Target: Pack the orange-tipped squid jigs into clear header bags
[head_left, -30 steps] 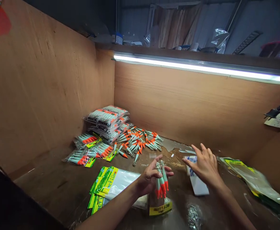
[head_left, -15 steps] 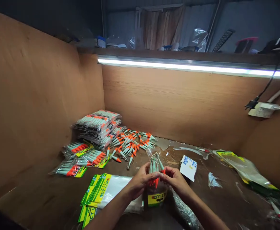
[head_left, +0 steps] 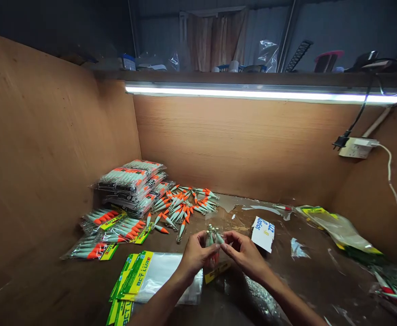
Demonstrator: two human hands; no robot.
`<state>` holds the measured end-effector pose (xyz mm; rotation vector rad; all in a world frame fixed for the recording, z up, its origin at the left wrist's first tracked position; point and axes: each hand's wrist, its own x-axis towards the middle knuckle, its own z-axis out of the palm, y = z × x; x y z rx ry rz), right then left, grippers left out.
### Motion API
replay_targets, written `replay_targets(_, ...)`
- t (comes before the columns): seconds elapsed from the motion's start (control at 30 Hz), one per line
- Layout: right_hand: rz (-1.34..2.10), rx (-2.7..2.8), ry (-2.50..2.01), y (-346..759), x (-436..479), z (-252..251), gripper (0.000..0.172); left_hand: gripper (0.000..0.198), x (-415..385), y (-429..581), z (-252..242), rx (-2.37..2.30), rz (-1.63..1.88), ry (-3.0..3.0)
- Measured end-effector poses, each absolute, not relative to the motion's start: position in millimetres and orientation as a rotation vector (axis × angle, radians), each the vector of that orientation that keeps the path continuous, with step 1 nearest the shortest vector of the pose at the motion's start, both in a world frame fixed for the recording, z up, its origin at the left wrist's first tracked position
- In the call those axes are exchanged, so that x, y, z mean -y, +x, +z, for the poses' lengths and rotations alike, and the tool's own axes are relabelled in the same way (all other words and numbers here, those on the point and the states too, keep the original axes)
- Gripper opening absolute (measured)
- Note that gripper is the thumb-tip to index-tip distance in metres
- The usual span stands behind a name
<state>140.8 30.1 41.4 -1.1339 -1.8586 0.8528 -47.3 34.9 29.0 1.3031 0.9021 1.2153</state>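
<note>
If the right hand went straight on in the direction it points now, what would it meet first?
Most likely the held lures, which the right hand seems to touch, with the left hand just beyond; exact depth is unclear.

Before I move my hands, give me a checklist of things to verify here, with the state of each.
1. Left hand holds the lures: ok.
2. Right hand grips a lure: cannot tell; its fingertips meet the bunch, but could be pinching clear film.
3. Label visible: ok, below the hands.
4. Flat bags clear of the left forearm: not ok in this view; it crosses over them.
5. Loose lures apart from both hands: ok, heaped beyond them.
</note>
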Motion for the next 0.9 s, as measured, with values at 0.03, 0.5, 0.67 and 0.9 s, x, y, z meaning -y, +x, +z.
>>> replay_targets(0.03,0.838,1.870,-1.132,141.5,-29.5,43.5,0.024,0.035,-34.0,-46.2,29.3,-0.880,1.212,1.277)
replay_targets(0.5,0.731,1.798,-1.188,134.7,-26.2,35.3,0.019,0.038,-28.0,-42.8,34.1,-0.823,1.192,1.269)
replay_targets(0.67,0.818,1.659,-1.160,137.6,-37.6,19.9,0.023,0.039,-35.6,-43.8,23.3,-0.919,1.139,1.340)
replay_targets(0.9,1.100,1.526,-1.088,131.9,-36.5,15.3,0.030,0.031,-36.2,-42.5,19.1,-0.955,1.188,1.360)
